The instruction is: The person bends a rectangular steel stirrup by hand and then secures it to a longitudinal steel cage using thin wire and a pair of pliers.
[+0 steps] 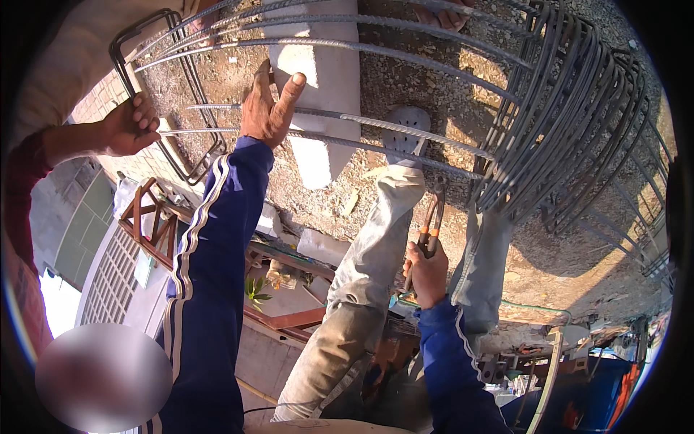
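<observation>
Holding the pliers, the right hand has its fingers curled tight around the handles. The orange grips show just above those fingers, and the metal tip points up and away from them, near the lowest of the long metal bars. The left hand lies over the two lower bars, its fingers and thumb spread apart and loose. More bars run just past the tips of these fingers, and a pale board lies on the ground under the bars, close to the thumb. Well to the right of both hands' fingers, the bars meet a big bunch of bent metal hoops. To the left of the left fingers, a co-worker's hand has its fingers bent around the side of a bent wire frame. Up from the right fingers, past the tip of the tool, there is a gray shoe with holes in it, behind the bars. A dusty trouser leg is beside the right fingers, on their left. Further left and a bit lower than those fingers is a small green plant.
</observation>
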Demonstrator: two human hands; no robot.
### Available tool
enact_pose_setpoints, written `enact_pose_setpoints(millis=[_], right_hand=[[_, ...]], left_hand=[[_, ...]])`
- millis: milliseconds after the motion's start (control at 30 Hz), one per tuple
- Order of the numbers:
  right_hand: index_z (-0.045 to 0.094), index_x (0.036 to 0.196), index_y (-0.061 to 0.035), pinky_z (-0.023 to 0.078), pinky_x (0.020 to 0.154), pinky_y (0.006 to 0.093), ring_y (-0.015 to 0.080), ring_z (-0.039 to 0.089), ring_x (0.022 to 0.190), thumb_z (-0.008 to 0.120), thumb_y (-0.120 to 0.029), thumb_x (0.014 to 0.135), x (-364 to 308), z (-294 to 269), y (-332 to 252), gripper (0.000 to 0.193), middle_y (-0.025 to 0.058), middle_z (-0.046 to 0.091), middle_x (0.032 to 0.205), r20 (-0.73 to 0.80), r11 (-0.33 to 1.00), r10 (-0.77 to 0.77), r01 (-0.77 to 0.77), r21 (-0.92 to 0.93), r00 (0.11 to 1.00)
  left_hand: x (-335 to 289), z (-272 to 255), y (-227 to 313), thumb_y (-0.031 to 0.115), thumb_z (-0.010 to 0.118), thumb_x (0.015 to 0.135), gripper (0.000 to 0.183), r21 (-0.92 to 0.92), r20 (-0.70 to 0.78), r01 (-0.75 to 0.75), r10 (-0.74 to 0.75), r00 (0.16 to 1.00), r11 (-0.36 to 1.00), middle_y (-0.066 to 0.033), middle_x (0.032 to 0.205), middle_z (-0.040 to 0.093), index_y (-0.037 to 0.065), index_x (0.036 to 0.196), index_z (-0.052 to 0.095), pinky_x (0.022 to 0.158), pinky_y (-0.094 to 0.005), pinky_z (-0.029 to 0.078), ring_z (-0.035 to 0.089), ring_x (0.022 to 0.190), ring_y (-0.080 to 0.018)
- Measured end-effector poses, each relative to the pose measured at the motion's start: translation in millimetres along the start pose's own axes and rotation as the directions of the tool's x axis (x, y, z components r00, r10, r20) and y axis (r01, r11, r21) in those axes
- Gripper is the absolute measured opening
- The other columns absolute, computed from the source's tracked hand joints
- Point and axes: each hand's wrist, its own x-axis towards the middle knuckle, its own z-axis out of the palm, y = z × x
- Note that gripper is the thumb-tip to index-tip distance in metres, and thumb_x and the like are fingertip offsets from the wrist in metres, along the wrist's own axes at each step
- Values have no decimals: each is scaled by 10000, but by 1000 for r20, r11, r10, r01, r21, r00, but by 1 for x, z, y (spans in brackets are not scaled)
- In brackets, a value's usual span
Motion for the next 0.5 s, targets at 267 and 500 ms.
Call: enact_pose_setpoints(millis=[267,500], right_hand=[[550,1119,-28,467,500,282,129,562,577,633,-170,895,27,-13,0,278,27,548,740,137,887,79,-132,442,987],[565,1000,-80,462,518,303,135,544,586,603,-138,900,30,-24,-21,121,14,533,740,180,771,122,-207,602,976]], left_hand=[[-113,45,-14,511,503,911,840,25,-277,205,-191,942,978,-279,1488,218,-47,1454,188,1143,-462,155,193,1400,-393],[-79,59,141,399,614,891,597,-189,-21,-445,449,893,876,-246,1232,550,-63,1253,500,936,-417,453,555,1111,-394]])
